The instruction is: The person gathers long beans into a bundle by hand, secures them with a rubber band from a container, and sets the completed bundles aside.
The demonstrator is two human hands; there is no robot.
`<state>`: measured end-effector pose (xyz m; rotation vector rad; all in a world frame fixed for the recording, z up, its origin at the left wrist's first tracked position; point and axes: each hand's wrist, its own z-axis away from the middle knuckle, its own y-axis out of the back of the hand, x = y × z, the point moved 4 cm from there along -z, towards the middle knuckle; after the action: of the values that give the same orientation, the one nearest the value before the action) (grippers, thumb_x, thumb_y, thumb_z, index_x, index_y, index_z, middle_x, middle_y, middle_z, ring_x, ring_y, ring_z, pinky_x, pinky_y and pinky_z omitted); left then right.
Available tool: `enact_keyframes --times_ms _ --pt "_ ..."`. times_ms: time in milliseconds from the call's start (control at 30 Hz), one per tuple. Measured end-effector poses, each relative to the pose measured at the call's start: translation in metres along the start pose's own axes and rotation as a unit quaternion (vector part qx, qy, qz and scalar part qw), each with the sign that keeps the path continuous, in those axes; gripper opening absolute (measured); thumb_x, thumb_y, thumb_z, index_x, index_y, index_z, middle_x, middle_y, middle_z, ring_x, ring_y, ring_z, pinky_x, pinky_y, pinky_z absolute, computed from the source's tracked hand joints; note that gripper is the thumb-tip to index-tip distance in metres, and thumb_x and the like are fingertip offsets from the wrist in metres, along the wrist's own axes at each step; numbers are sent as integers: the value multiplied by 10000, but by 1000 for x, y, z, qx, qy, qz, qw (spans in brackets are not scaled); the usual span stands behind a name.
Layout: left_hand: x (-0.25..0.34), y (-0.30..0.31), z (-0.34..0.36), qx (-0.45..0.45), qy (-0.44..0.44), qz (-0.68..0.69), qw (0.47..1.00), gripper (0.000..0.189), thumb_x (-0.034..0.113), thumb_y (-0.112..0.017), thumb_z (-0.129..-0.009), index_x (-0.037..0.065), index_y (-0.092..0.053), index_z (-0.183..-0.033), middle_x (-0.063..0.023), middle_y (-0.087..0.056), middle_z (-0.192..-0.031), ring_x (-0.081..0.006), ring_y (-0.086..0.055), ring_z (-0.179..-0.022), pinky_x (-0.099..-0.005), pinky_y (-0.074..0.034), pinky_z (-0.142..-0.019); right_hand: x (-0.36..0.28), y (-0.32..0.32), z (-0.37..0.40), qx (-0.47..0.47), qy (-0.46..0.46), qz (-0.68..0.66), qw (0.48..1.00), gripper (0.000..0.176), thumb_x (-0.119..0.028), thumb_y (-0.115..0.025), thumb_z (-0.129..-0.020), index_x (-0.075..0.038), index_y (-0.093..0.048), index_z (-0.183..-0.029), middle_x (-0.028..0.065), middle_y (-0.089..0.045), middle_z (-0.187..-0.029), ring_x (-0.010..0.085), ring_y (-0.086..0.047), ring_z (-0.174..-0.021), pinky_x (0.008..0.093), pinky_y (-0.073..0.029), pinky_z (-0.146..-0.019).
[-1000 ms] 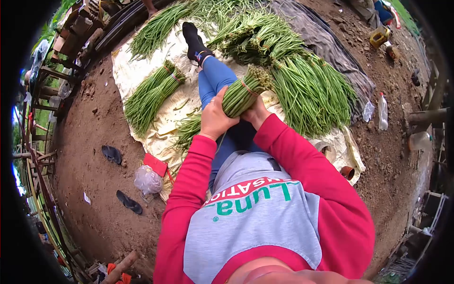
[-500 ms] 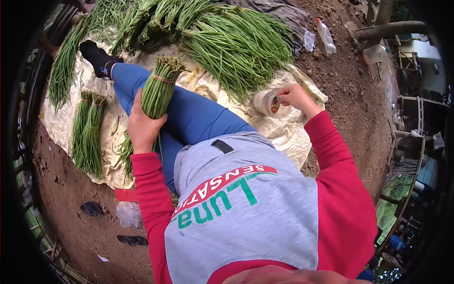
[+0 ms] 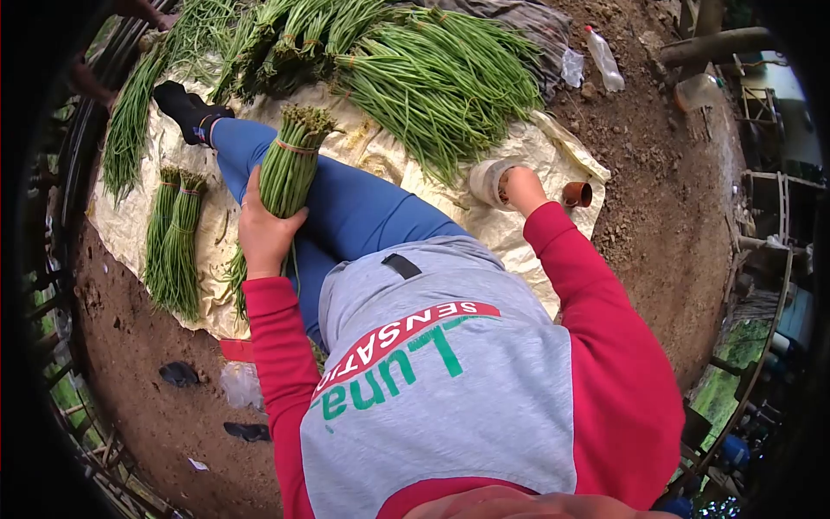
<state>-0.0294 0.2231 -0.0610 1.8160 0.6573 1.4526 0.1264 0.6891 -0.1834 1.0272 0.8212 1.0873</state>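
Observation:
My left hand (image 3: 266, 227) is wrapped round a bundle of long green beans (image 3: 290, 173), held tilted over my thigh. A band circles the bundle near its upper end. My right hand (image 3: 522, 189) reaches into a whitish plastic tub (image 3: 486, 183) standing on the sheet, and its fingers are hidden inside. Little of the tub's contents shows past the hand. Two tied bean bundles (image 3: 177, 238) lie on the sheet to the left of my leg.
A large heap of beans (image 3: 441, 82) covers the far part of the cream sheet (image 3: 220, 307). Near the sheet's right edge lies a brown cup-like object (image 3: 577, 195). A plastic bottle (image 3: 604, 59) rests on the soil. Dark slippers (image 3: 178, 374) lie at lower left.
My right hand has moved left and deeper into the tub, uncovering the brown cup-like object. My left hand keeps its hold on the bean bundle.

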Motion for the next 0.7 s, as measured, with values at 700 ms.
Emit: enact_keyframes --times_ms 700 --pt "94 47 10 -88 -190 151 966 768 231 -878 -702 31 -573 -1378 -122 -590 -1375 -311 -430 -1408 -457 -266 -1185 -255 202 19 134 374 -411 820 159 -61 -712 -816 -61 -726 -974 97 -713 -882 290 -655 -835 375 -532 -746"
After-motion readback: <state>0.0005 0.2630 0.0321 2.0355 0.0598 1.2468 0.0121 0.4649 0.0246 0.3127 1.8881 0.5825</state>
